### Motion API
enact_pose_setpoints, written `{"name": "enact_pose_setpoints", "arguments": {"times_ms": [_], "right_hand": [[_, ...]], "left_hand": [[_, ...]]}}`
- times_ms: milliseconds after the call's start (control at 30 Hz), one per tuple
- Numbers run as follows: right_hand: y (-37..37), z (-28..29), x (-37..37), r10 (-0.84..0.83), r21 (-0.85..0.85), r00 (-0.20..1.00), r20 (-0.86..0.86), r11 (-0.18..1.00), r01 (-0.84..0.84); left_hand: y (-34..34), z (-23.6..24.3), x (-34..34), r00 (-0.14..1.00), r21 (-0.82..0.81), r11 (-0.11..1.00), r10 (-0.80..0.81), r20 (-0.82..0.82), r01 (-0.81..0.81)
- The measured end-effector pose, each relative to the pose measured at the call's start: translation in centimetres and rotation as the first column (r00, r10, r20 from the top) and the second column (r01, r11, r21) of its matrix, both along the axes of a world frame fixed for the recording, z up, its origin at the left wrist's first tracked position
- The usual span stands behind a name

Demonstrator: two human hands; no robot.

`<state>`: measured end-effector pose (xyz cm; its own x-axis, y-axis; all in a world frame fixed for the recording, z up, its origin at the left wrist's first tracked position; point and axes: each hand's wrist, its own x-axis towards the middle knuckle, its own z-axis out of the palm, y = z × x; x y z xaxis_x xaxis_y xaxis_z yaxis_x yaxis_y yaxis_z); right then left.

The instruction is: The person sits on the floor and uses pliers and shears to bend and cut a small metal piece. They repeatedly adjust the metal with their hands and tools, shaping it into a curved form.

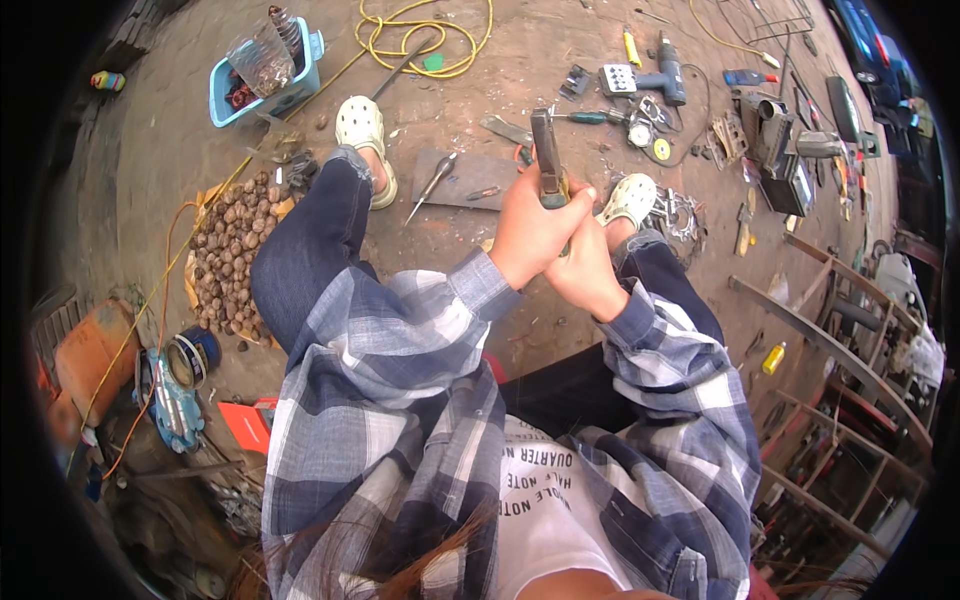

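My left hand (527, 225) and my right hand (585, 262) are closed together around one hand tool (547, 150) in front of me. A worn, dark metal end sticks up out of my grip, and a bit of yellowish-green handle shows below it. My fingers hide the rest, so its exact kind is unclear. Just left of my hands, a dark flat plate (427, 170) lies on the ground. On it rests a thin pointed tool (432, 187), with a small dark piece (485, 193) nearby. A flat metal blade (507, 129) lies beyond the plate.
A heap of walnuts (235, 250) lies by my left leg. Beyond it stands a blue bin (228, 105) near a coiled yellow hose (470, 65). A blue-grey power tool (665, 80) and a green-handled screwdriver (588, 117) lie ahead right. Metal frames (830, 355) flank my right.
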<state>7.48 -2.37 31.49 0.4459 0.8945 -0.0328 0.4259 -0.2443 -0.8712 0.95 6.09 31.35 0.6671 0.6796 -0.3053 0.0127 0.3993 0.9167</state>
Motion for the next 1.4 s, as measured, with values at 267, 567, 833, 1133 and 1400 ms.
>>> {"name": "enact_pose_setpoints", "arguments": {"times_ms": [267,567,833,1133,1400], "right_hand": [[-0.1,-0.9,-0.6,-0.052,-0.098,0.996,0.072,0.994,0.058],[0.1,-1.0,-0.5,-0.050,-0.134,0.999,0.003,0.990,0.050],[-0.6,2.7,3.8,0.222,0.074,0.442,-0.869,0.942,-0.327],[-1.2,5.0,2.2,0.371,0.190,0.239,-0.897,0.813,-0.551],[-1.7,4.6,3.0,0.338,0.152,0.277,-0.899,0.836,-0.527]], "left_hand": [[0.3,-1.3,-0.5,0.991,-0.010,1.000,-0.013,0.131,0.014],[0.1,-1.9,-0.3,0.994,0.065,0.997,0.027,0.109,-0.034],[3.6,4.1,-0.5,0.928,-0.151,0.987,0.006,0.372,0.054],[5.5,4.1,-1.5,0.888,-0.269,0.921,-0.146,0.435,0.283],[8.6,0.5,-2.4,0.905,-0.330,0.912,0.335,0.262,-0.243]]}}
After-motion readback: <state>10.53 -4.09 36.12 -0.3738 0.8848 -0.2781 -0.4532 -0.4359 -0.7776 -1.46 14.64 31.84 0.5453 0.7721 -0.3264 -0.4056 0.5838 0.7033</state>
